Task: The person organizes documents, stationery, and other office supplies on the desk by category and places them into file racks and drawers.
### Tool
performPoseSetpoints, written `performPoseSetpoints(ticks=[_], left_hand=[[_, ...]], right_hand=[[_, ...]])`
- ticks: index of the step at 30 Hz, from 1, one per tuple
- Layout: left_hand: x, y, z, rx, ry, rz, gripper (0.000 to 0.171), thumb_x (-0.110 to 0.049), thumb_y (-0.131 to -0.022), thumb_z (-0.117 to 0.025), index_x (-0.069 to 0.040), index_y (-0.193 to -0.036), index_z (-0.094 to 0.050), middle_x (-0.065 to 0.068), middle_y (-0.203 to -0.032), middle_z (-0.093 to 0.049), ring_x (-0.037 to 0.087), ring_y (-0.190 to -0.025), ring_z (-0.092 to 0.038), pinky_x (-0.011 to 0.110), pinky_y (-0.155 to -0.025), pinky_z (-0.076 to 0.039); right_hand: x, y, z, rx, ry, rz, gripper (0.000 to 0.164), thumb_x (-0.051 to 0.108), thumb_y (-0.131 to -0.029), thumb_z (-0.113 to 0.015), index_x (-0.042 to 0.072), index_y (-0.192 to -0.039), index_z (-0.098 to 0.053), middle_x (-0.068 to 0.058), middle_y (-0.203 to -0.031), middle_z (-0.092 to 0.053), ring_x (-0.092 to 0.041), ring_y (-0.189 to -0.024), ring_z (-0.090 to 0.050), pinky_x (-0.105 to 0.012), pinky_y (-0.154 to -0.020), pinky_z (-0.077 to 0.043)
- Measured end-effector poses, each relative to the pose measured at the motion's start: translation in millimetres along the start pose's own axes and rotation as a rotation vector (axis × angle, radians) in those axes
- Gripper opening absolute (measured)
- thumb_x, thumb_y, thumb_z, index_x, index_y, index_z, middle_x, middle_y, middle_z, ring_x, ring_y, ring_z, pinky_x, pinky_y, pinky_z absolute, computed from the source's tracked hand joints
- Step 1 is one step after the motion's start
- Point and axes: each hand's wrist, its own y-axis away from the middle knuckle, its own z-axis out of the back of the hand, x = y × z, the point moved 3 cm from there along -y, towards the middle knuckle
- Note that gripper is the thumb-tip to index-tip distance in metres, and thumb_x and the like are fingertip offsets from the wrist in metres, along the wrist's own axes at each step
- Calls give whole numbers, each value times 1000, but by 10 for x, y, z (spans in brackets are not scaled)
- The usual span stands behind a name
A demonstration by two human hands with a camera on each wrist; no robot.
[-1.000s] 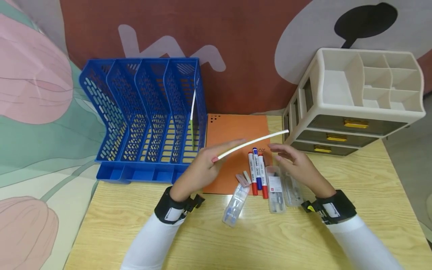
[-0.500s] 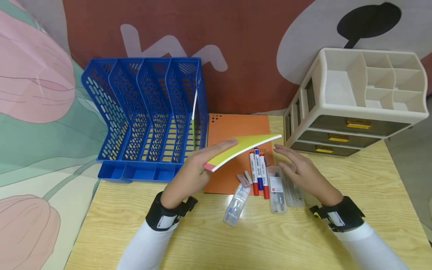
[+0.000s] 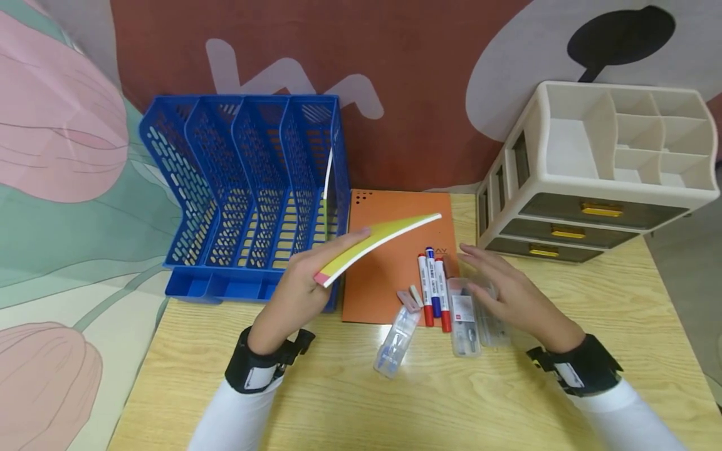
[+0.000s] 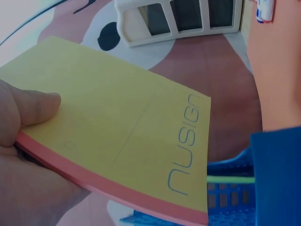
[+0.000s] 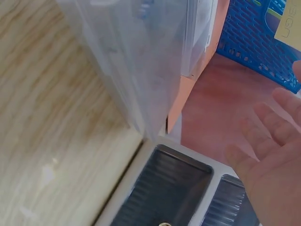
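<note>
My left hand [image 3: 301, 282] grips a yellow notebook [image 3: 383, 232] by its pink spine, thumb lying on the cover. In the left wrist view, the lettering NUSIGN shows on the notebook's cover [image 4: 136, 108]. It hangs tilted above an orange folder-like sheet [image 3: 366, 250], close to the right side of the blue file rack [image 3: 343, 181]. A thin white-and-green-edged booklet [image 3: 328, 181] stands in the rack's rightmost compartment. My right hand [image 3: 519, 294] holds nothing, its fingers extended over two clear pencil boxes [image 3: 465, 335]; whether it touches them I cannot tell.
Red and blue markers [image 3: 435, 288], small eraser-like blocks [image 3: 408, 300] and a slim clear case [image 3: 397, 344] lie at the front of the orange sheet. A white drawer organizer [image 3: 615, 188] with divided top compartments stands at the back right of the wooden table [image 3: 440, 401].
My left hand has drawn the notebook leftward toward the rack and turned it, so its yellow cover shows instead of only the edge. My right hand has shifted slightly right, fingers straighter.
</note>
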Motion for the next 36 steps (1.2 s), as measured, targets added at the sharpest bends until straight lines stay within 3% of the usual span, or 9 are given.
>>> performPoseSetpoints(ticks=[5,11,16,20,23,26,28,31,36], left_hand=[[41,68,101,-29,5,6,69,26,-90,-50,-15,-144,-62,6,-144,-64,29,-135,-60,49,-112,-48],[97,150,268,-74,-10,2,63,21,-93,-55,-16,-142,-64,4,-140,-68,25,-132,-63,37,-112,-49],[129,247,396,-108,-52,-26,57,20,-93,-56,-12,-139,-66,7,-137,-69,26,-128,-64,26,-111,-47],[148,303,460,-86,-74,-27,54,16,-95,-58,-13,-140,-66,7,-137,-69,24,-128,-65,19,-109,-46],[148,330,506,-60,-82,-29,56,15,-96,-58,-15,-143,-63,5,-138,-68,19,-127,-66,16,-106,-47],[149,376,558,-87,-105,-41,59,18,-93,-60,-15,-142,-65,6,-137,-69,16,-123,-67,14,-102,-49],[152,414,595,-118,-103,-36,58,20,-91,-60,-11,-140,-66,9,-133,-71,10,-106,-71,9,-91,-50],[169,478,645,-168,-100,7,52,21,-90,-61,-5,-135,-68,14,-127,-73,-2,-94,-64,6,-80,-46],[219,557,695,-215,-48,139,37,15,-94,-60,3,-128,-69,19,-118,-75,-5,-97,-62,8,-84,-48]], right_hand=[[29,8,16,-11,63,17,64,18,-93,-76,12,-151,-52,-11,-162,-44,-39,-146,-44,-65,-112,-42],[31,30,31,-36,125,60,65,20,-91,-78,11,-150,-54,-11,-161,-46,-39,-145,-46,-61,-116,-39],[12,57,19,-73,187,121,65,20,-88,-80,8,-147,-56,-13,-159,-48,-39,-142,-48,-53,-124,-31],[-2,91,1,-88,207,144,64,21,-87,-79,9,-146,-57,-14,-158,-48,-39,-143,-48,-42,-130,-19],[-14,116,-16,-91,212,146,64,22,-88,-79,10,-146,-57,-13,-159,-48,-37,-145,-45,-37,-131,-12],[-25,131,-25,-92,224,152,66,23,-87,-79,10,-147,-56,-13,-159,-47,-36,-147,-44,-38,-131,-11],[-33,140,-30,-92,233,159,67,23,-86,-79,10,-148,-55,-13,-159,-47,-36,-147,-44,-39,-132,-11],[-47,155,-35,-91,245,168,69,24,-86,-79,10,-149,-54,-14,-159,-48,-36,-147,-43,-41,-132,-11],[-70,192,-44,-84,278,169,70,27,-86,-79,10,-149,-55,-14,-159,-48,-36,-148,-42,-43,-132,-11]])
